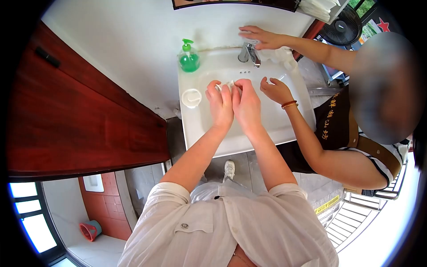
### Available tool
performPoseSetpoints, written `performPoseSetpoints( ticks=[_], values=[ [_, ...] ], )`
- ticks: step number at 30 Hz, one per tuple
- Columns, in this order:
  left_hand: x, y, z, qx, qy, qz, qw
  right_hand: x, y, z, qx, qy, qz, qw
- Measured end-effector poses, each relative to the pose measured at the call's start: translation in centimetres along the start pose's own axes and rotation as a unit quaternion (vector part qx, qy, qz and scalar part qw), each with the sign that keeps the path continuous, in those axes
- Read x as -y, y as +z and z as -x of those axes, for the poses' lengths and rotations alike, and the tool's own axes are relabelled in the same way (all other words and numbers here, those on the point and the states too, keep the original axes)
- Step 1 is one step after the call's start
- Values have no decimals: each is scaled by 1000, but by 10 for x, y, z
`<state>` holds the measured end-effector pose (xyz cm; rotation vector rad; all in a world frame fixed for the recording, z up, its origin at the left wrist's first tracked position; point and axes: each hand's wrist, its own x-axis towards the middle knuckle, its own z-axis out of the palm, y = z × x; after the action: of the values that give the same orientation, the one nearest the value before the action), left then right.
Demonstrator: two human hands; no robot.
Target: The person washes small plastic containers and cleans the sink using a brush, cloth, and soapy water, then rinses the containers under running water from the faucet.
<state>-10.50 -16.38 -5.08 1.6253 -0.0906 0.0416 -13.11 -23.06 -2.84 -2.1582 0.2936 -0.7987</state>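
Over the white sink (202,144), my left hand (220,106) and my right hand (247,106) are close together with curled fingers. Between the fingertips shows a small white thing (230,84), mostly hidden by the hands; its kind cannot be made out. Both hands appear to hold it. On the rim left of them lies a round white dish or lid (191,98). Behind the hands stands the chrome faucet (253,55), where another person's hand (262,38) reaches over the top. That person's other hand (275,90) is held palm up over the basin, right of my right hand.
A pump bottle (189,60) of green soap stands at the sink's back left corner. Crumpled white material (284,57) lies at the back right. The other person in a dark apron (331,115) stands close on the right. A red wooden door (84,111) is on the left.
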Motion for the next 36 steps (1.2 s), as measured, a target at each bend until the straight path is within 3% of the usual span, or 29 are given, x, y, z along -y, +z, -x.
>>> performPoseSetpoints(
  ticks=[2, 4, 5, 7, 11, 13, 14, 17, 19, 20, 22, 23, 25, 29, 32, 34, 35, 36],
  values=[
    [1, 0, 0, 15, 32, -21, 999, -3, -1, -5, 14, 29, 16, 999],
    [5, 0, -1, 11, 98, -34, 995, -11, -1, -8, 28, 108, -122, 986],
    [6, -2, -1, 12, 97, -34, 995, -15, -5, -9, 28, 109, -123, 986],
    [6, -7, -3, 27, 127, -5, 991, -20, -12, -12, 19, 240, -308, 920],
    [7, -7, -3, 15, 169, -27, 985, -3, -17, -4, 7, 188, -275, 943],
    [6, -3, -2, -5, 176, -14, 984, 7, -10, 3, 33, 62, -186, 980],
    [7, -3, -1, -3, 176, -14, 984, 5, -11, 4, 32, 62, -185, 980],
    [5, -4, 2, 0, 182, -58, 982, -3, -15, -4, 58, 91, -160, 981],
    [5, -5, 1, 12, 205, -56, 977, -6, -18, -11, 51, 272, -310, 910],
    [4, -4, -1, 12, 207, -57, 977, -5, -17, -11, 51, 270, -311, 910],
    [2, -2, -4, -9, 208, -35, 978, 1, -15, -9, -41, 214, -400, 890],
    [1, -1, -5, -9, 207, -35, 978, 6, -14, -2, -41, 214, -400, 890],
    [1, 1, -6, -31, 151, 21, 988, 14, -13, 11, 11, -12, -147, 989],
    [6, 3, -4, -30, 121, 20, 992, 7, -7, 10, 25, 55, -148, 987],
    [10, -1, -8, -9, 165, -46, 985, -4, -2, 4, -16, 128, -247, 960],
    [13, -6, -14, -8, 308, -100, 946, -9, -6, 1, 8, 191, -394, 899],
    [14, -5, -15, -9, 308, -100, 946, -9, -6, 1, 9, 190, -394, 899],
    [10, -5, -13, 37, 249, 5, 968, -9, -7, 3, -4, 160, -390, 907]
  ],
)
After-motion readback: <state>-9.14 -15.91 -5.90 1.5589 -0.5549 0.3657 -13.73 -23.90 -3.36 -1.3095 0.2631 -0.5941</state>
